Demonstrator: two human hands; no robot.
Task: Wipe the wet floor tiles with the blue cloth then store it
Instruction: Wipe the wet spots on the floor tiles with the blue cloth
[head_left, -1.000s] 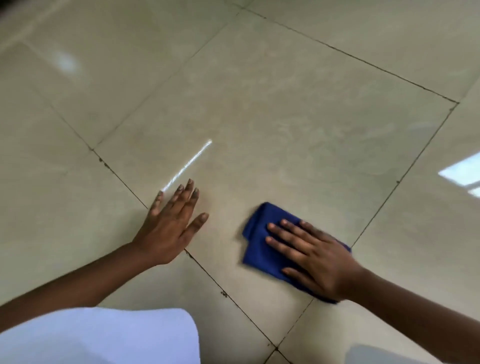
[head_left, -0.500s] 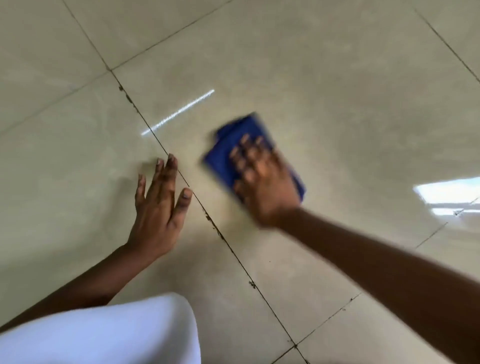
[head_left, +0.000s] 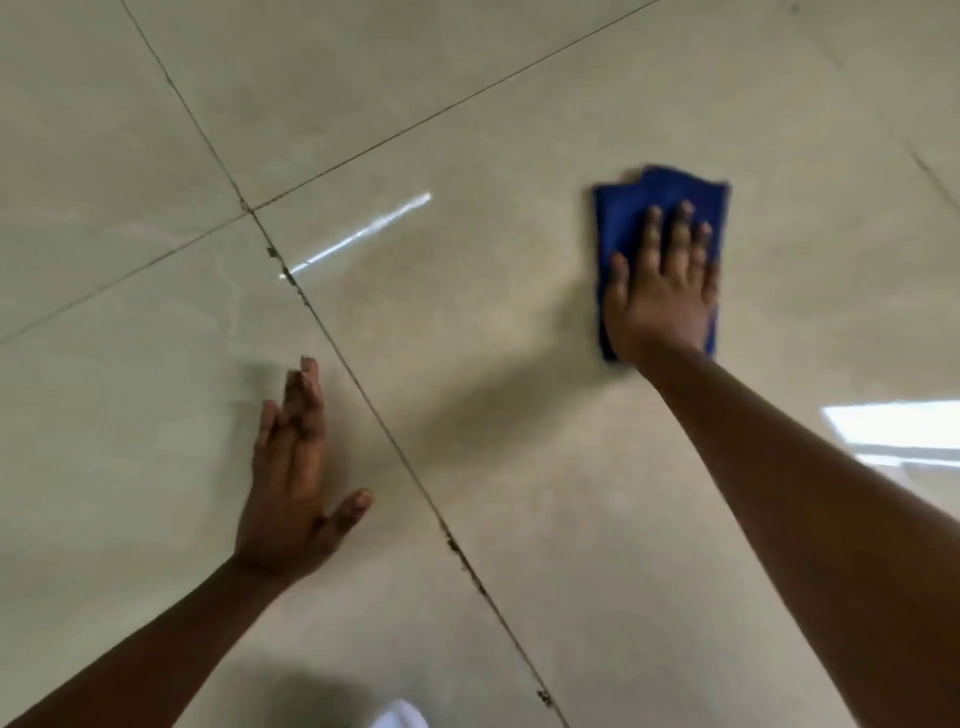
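Note:
The folded blue cloth lies flat on a glossy beige floor tile, far out to the right. My right hand presses down on it, palm flat and fingers spread, covering the cloth's lower half. My left hand rests flat on the neighbouring tile at the lower left, fingers together, thumb out, holding nothing. A dark grout line runs diagonally between the two hands.
Beige tiles fill the view, split by dark grout lines that cross at the upper left. A bright streak of reflected light lies on the tile. A window's reflection shows at the right edge. White clothing peeks in at the bottom.
My right hand has pushed the blue cloth forward and to the right across the tile, arm stretched out. My left hand stays planted on the floor. The view has shifted forward.

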